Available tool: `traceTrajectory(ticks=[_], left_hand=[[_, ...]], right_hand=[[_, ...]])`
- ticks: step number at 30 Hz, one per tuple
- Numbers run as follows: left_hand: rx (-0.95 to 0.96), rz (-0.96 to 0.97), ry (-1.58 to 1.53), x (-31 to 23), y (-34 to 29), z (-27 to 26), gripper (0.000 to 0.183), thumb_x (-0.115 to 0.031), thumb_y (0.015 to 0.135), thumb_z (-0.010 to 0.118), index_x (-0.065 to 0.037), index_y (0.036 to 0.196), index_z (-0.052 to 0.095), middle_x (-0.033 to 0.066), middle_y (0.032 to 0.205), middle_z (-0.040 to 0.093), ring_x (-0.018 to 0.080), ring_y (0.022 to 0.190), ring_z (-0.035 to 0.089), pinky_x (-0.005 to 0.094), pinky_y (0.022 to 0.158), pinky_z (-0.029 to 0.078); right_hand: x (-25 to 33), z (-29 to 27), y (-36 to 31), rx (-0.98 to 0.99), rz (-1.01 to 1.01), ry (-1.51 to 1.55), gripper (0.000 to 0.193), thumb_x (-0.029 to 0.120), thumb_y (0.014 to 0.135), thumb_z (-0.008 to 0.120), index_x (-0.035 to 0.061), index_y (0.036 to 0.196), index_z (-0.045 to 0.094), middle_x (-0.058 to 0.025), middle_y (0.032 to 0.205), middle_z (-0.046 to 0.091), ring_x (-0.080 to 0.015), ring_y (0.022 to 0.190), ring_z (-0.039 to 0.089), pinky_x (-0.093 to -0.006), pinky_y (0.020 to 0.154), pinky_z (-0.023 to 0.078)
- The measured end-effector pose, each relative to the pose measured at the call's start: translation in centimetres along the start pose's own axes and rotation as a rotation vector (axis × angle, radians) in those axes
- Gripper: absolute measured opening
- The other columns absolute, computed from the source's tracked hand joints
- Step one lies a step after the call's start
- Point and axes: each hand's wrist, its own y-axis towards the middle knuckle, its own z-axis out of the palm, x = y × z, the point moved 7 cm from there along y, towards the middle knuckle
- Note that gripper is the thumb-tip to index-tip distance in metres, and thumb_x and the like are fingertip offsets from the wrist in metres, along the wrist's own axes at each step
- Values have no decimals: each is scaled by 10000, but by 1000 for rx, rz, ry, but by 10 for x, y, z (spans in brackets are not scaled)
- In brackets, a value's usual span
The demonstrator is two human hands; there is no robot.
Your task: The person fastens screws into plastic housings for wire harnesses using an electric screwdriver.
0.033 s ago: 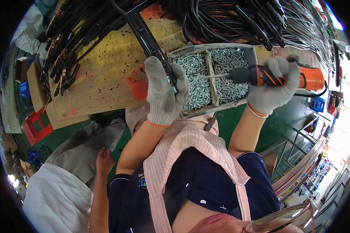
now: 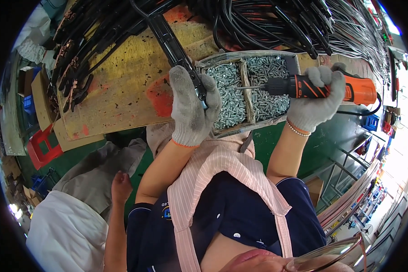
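Observation:
My left hand (image 2: 189, 106), in a grey glove, is closed around the lower end of a long black slotted handle-like part (image 2: 170, 44). A round metal piece shows at its end beside my thumb. My right hand (image 2: 319, 95), also gloved, grips an orange and black electric screwdriver (image 2: 359, 90), held level with its thin bit pointing left. The bit crosses above a divided box (image 2: 245, 93) filled with small silvery screws (image 2: 225, 102). Whether the bit's tip touches the screws I cannot tell.
The box sits at the near edge of a paint-stained wooden table (image 2: 118, 97). Black tools with copper-coloured jaws (image 2: 70, 63) lie at the left, coiled black cables (image 2: 240, 27) at the back. Another person's hand (image 2: 121, 186) is at my left, and a red plastic crate (image 2: 43, 147) stands below the table.
The screwdriver and my right hand have shifted very slightly, and the bit's angle has changed a little. My left hand and the black part stay where they were.

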Motion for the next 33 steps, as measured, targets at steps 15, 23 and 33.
traceTrajectory(ticks=[15,23,33], left_hand=[[32,1,-69,-2,1,3,545,-659,895,408,-214,1191,516,54,706,590,127,382,429,242,333,340],[62,-19,-71,-1,1,1,563,-691,874,402,-221,1163,517,52,705,595,130,374,430,242,329,330],[132,-42,-96,0,3,2,536,-675,883,403,-228,1152,528,45,686,585,135,374,442,242,334,347]], right_hand=[[-16,34,-4,67,254,595,201,100,886,593,58,1072,529,31,669,411,-71,556,397,-220,560,419],[-36,39,-16,45,228,476,236,68,878,583,51,1100,506,19,646,410,-74,542,372,-205,514,377],[-32,48,-18,122,160,406,249,57,882,547,72,1125,492,19,652,399,-78,546,349,-202,512,354]])
